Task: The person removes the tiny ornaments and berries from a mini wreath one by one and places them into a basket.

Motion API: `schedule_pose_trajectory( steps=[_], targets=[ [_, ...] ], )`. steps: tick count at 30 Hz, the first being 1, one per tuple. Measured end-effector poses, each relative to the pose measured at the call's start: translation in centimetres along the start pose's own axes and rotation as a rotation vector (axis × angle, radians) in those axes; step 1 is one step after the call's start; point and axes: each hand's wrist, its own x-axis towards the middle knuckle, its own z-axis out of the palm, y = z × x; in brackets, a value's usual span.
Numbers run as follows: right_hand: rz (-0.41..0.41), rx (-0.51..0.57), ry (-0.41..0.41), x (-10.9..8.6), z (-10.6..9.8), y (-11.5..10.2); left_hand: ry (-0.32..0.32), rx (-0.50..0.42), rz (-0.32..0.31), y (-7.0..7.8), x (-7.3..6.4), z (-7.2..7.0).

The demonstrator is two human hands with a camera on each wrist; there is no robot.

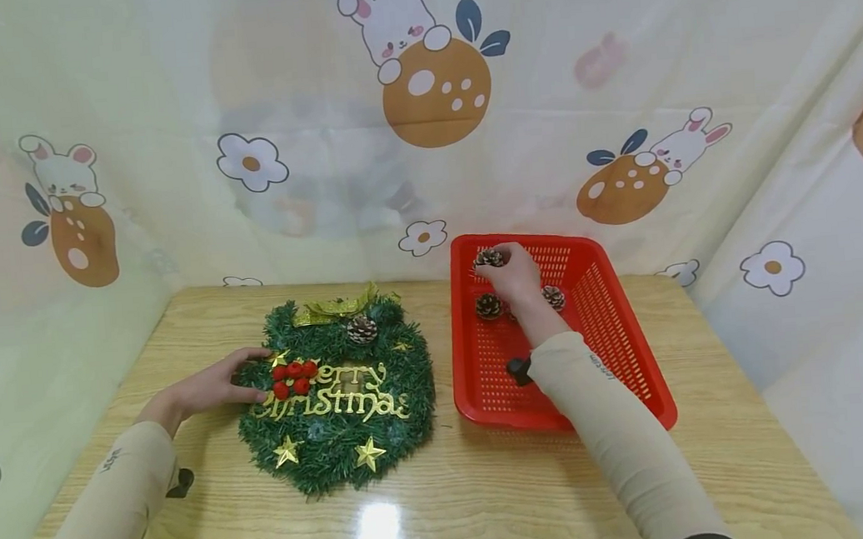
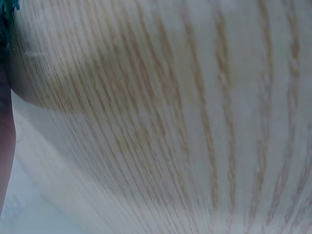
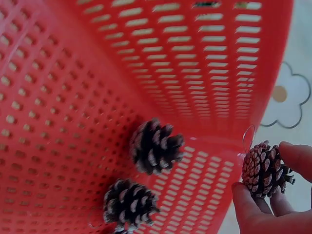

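Observation:
A pine cone [image 1: 488,258] is pinched between the thumb and fingers of my right hand [image 1: 515,277], over the far left part of a red plastic basket [image 1: 476,366]. In the right wrist view the held pine cone [image 3: 263,169] has a thin thread loop at one end. More pine cones [image 1: 488,305] lie inside the basket, one partly behind my wrist. On the left, a green Christmas wreath [image 1: 413,438] lies on the table. My left hand [image 1: 217,383] touches its left edge with thumb and fingers spread. The left wrist view shows mostly table.
The wreath carries gold "Merry Christmas" lettering [image 1: 358,402], red berries [image 1: 295,378], gold stars [image 1: 370,454], a gold bow [image 1: 332,310] and a pine cone [image 1: 361,329]. A wooden table [image 1: 270,535] bears everything. Behind it hangs a rabbit-patterned curtain [image 1: 323,219].

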Motion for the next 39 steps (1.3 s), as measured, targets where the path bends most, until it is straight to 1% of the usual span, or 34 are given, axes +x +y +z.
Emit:
schedule_pose_trajectory(
  steps=[11,18,24,29,36,39],
  targets=[
    [0.036,-0.014,0.013,1.1,-0.1,1.6,0.005,0.006,0.013,-0.1,0.0,-0.1],
    [0.091,-0.026,0.003,1.6,0.2,2.7,-0.003,-0.010,0.005,-0.1,0.0,-0.1],
    [0.081,-0.067,-0.006,1.8,0.4,3.2,-0.008,-0.013,0.004,-0.2,0.1,-0.2],
    [0.079,-0.061,-0.011,2.0,0.6,3.4,-0.006,-0.011,0.009,-0.4,0.3,-0.2],
    [0.080,-0.085,-0.016,2.2,0.8,3.7,-0.007,-0.012,0.010,-0.7,0.4,-0.2],
    [0.082,-0.074,-0.015,2.3,0.9,3.8,-0.006,-0.014,0.005,-0.7,0.4,-0.2]
  ],
)
